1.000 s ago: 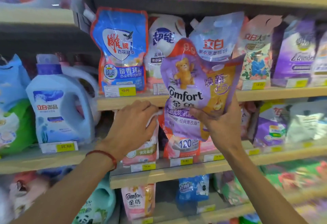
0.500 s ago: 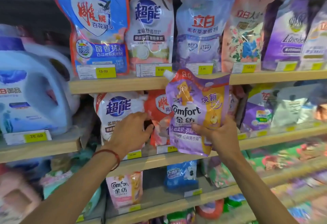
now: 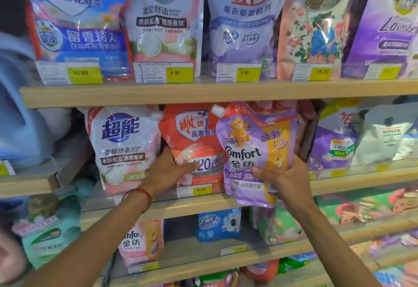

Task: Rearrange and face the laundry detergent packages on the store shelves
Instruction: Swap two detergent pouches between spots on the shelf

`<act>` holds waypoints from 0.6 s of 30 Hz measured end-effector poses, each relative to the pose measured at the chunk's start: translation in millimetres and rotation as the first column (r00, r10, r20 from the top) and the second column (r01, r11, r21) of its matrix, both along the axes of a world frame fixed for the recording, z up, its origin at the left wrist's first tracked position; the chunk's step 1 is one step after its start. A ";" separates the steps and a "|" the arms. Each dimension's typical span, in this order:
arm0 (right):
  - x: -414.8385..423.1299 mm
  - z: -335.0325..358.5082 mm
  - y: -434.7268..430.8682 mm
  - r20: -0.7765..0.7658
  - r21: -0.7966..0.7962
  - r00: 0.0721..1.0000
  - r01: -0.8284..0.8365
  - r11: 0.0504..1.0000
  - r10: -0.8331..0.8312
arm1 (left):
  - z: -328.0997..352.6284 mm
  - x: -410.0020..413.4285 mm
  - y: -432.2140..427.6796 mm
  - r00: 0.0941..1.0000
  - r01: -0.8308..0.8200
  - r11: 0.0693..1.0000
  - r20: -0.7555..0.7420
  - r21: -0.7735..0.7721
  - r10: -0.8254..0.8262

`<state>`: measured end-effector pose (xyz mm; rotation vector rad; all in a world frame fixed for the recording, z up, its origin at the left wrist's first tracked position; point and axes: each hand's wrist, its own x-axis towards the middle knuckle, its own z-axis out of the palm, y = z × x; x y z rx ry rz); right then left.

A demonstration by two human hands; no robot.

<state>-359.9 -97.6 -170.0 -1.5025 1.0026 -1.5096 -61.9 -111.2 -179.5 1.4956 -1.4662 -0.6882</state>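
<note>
Right hand (image 3: 287, 180) grips purple pouch (image 3: 253, 146) at its lower right, upright before middle shelf (image 3: 181, 209), overlapping red pouch (image 3: 192, 132); left hand (image 3: 167, 171), fingers straight, rests flat on red pouch's front.

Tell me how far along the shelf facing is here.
Done: the upper-shelf pouches stand label-out behind their price tags. In hand: the right hand grips the purple Comfort pouch, not yet seated on the middle shelf, while the left hand presses the red pouch. Remaining: seating it; the grey pouch further right looks askew.
</note>
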 end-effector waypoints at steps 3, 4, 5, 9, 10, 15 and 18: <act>-6.2 -1.5 -6.2 0.004 -0.002 1.000 -0.010 1.000 0.010 | -0.1 -7.5 -3.2 0.994 -0.037 0.999 -0.101 0.005 0.037; -7.7 -2.4 -7.8 0.008 -0.001 1.000 -0.010 1.000 0.010 | -2.0 -8.1 -6.5 0.992 -0.038 0.999 -0.122 0.028 0.041; -8.8 -3.3 -9.7 0.010 0.004 1.000 -0.010 1.000 0.010 | -2.7 -9.7 -8.4 0.988 -0.030 0.999 -0.150 0.044 0.036; -10.3 -8.1 -16.2 0.040 0.050 0.999 0.002 0.999 -0.004 | -8.5 -11.5 -15.6 0.980 0.005 0.997 -0.198 0.079 0.011; -10.2 -8.6 -17.0 0.055 0.064 0.998 0.011 0.998 -0.015 | -10.2 -11.7 -17.4 0.977 0.006 0.998 -0.213 0.068 0.009; -11.8 -11.0 -21.6 0.112 0.123 0.993 0.030 0.992 -0.044 | -22.2 -18.8 -20.0 0.961 -0.059 0.996 -0.275 -0.064 0.039; -15.5 -12.7 -21.7 0.160 0.167 0.986 0.020 0.986 -0.047 | -22.6 -28.1 -13.1 0.965 -0.131 0.977 -0.248 -0.168 0.087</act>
